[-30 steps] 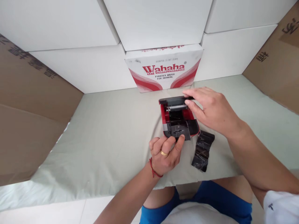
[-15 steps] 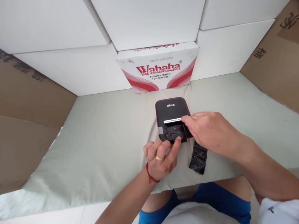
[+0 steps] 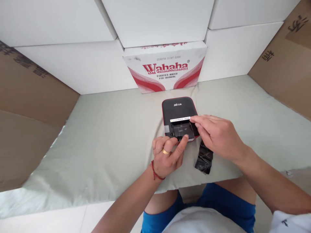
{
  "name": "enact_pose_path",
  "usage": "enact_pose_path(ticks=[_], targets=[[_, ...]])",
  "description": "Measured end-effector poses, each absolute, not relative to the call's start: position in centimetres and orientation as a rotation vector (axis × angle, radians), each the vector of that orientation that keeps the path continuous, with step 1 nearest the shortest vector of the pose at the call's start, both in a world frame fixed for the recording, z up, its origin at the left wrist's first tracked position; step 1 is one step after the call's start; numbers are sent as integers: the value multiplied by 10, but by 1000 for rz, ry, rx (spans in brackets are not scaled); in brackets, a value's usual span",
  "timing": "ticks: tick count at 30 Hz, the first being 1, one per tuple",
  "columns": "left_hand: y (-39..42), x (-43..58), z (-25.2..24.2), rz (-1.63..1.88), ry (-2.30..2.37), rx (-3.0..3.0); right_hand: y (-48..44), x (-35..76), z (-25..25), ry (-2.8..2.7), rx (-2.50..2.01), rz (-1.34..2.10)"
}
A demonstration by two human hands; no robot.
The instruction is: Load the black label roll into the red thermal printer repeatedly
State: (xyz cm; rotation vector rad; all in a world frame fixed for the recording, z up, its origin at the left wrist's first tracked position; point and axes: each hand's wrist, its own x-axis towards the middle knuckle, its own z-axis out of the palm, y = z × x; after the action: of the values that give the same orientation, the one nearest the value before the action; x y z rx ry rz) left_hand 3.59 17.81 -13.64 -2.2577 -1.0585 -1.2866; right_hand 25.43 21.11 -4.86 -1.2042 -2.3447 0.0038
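Note:
A flat black device (image 3: 180, 110) with rounded corners and a red rim lies on the cloth. Across it runs a white warning label (image 3: 180, 119); below that is a glossy black panel (image 3: 182, 129). My left hand (image 3: 168, 153) is at the device's front edge, its index fingertip on the panel's lower right part and the other fingers curled. At the label's right end, my right hand (image 3: 216, 134) has its fingertips pressed together; whatever they hold is hidden. Under and in front of the right hand is a creased strip of black film (image 3: 204, 158).
A pale green cloth (image 3: 109, 136) covers the table. Behind the device stands a Wahaha water carton (image 3: 167, 69), backed by stacked white boxes (image 3: 157, 21). Brown cardboard walls (image 3: 36, 106) close off both sides. The table's front edge is close to my knees.
My right fingers have shifted slightly along the panel's right side toward the label's end. The left index finger stays on the panel. The whole view has tilted a little.

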Motion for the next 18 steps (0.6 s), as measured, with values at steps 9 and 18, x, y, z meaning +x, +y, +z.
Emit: enact_pose_path(ticks=[9,18], targets=[[200,12,-132,-1635,-1429,-2122,185,265,-75,-2250,-908,151],[215,-4,-128,-1561,-1269,-2175,191,265,-75,-2222,-882,253]])
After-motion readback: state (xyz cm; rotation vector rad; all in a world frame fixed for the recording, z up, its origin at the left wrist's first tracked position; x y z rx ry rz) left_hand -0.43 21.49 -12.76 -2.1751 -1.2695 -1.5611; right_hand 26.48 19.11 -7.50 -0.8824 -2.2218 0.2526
